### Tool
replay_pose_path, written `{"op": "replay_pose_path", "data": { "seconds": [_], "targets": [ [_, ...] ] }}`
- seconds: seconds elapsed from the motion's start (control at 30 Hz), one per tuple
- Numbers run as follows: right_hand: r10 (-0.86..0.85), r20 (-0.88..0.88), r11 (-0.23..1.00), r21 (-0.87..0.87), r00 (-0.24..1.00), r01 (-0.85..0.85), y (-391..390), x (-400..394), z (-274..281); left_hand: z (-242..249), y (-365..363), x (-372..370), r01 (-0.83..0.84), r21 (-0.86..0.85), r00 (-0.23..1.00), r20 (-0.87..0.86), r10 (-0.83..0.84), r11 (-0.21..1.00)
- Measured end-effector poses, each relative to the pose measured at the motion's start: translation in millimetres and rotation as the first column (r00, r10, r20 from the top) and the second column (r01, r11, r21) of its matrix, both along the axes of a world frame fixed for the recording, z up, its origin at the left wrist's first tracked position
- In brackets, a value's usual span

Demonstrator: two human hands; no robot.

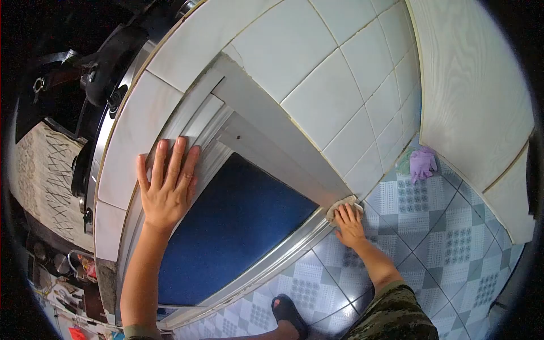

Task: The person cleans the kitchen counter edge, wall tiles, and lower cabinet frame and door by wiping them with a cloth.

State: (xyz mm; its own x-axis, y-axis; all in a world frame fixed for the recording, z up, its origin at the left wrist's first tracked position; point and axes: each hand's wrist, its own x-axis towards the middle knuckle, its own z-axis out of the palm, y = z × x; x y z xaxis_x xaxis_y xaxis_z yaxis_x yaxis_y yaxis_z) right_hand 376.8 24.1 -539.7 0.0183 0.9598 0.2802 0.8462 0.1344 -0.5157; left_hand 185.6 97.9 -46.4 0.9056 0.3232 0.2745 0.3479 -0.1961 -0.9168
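My left hand (168, 190) lies with fingers spread on the upper rail of a silvery metal cabinet frame (272, 119), just under the tiled counter edge. Low down at the frame's bottom corner, by the floor, my right hand (347, 224) presses on a pale, crumpled cloth (352, 203). Its fingers rest over the cloth, which touches the metal. Between the two hands is a dark blue panel (238, 226) set inside the frame.
White wall tiles (328, 85) adjoin the frame. A purple glove (422, 164) lies on the patterned floor (413, 226), near a pale wood-grain panel (476, 85). A stove with a black-handled pan (107, 68) stands above the counter edge. My sandalled foot (289, 317) is below.
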Motion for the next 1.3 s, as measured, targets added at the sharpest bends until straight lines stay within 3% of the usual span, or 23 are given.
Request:
{"op": "replay_pose_path", "data": {
  "seconds": [0.1,0.23,0.53,0.63,0.67,0.8,0.87,0.93,0.97,1.0,1.03,1.1,1.13,1.2,1.23,1.3],
  "targets": [
    [0.021,-0.062,1.000,-0.007,0.998,-0.021,3,-4,8,0,0,0,-0.003,0.005,1.000,0.005,0.003,1.000],
    [-0.034,-0.225,0.964,0.250,0.974,0.092,30,-28,61,-1,-1,1,-0.021,0.004,0.999,0.033,0.021,1.000],
    [0.026,-0.374,0.697,0.672,0.927,0.251,77,-21,308,-3,1,0,-0.005,0.027,0.999,0.037,0.004,1.000],
    [-0.011,-0.375,0.635,0.714,0.927,0.296,86,-21,313,-1,2,-1,-0.003,0.037,1.000,-0.007,0.004,0.999],
    [-0.098,-0.360,0.592,0.728,0.928,0.345,88,-22,302,-1,1,-1,-0.024,0.023,1.000,-0.002,0.024,0.999],
    [-0.299,-0.335,0.612,0.651,0.893,0.449,94,-31,181,-1,2,-2,-0.015,0.048,1.000,-0.013,0.015,0.999],
    [-0.320,-0.311,0.724,0.529,0.895,0.443,81,-38,88,-1,2,-1,-0.013,0.043,1.000,-0.011,0.013,0.999],
    [-0.343,-0.297,0.863,0.275,0.891,0.424,52,-39,16,-2,1,-2,-0.017,0.031,1.000,-0.008,0.017,0.999],
    [-0.376,-0.365,0.906,0.047,0.852,0.420,36,-40,-5,-2,1,-2,-0.011,0.037,1.000,0.011,0.010,0.999],
    [-0.423,-0.418,0.906,-0.181,0.804,0.383,27,-39,-10,-3,2,-1,-0.004,0.044,1.000,0.029,0.002,0.999],
    [-0.421,-0.415,0.907,-0.181,0.807,0.380,27,-39,-14,-3,2,-1,-0.007,0.043,0.999,0.032,0.006,0.999],
    [-0.506,-0.551,0.853,-0.203,0.663,0.481,29,-44,-17,-2,2,-2,-0.019,0.049,1.000,-0.007,0.019,0.999],
    [-0.503,-0.555,0.855,-0.205,0.662,0.477,36,-50,-18,-1,2,-2,-0.022,0.049,1.000,-0.011,0.023,0.999],
    [-0.578,-0.690,0.784,-0.322,0.436,0.531,56,-58,-18,-1,1,-1,-0.019,0.033,1.000,-0.005,0.019,0.999],
    [-0.578,-0.689,0.783,-0.320,0.436,0.532,63,-56,1,-1,1,-2,-0.017,0.034,1.000,-0.003,0.017,0.999],
    [-0.631,-0.738,0.746,-0.493,0.240,0.447,73,-53,48,-1,3,-2,-0.009,0.062,1.000,-0.010,0.010,0.998]
  ]
}}
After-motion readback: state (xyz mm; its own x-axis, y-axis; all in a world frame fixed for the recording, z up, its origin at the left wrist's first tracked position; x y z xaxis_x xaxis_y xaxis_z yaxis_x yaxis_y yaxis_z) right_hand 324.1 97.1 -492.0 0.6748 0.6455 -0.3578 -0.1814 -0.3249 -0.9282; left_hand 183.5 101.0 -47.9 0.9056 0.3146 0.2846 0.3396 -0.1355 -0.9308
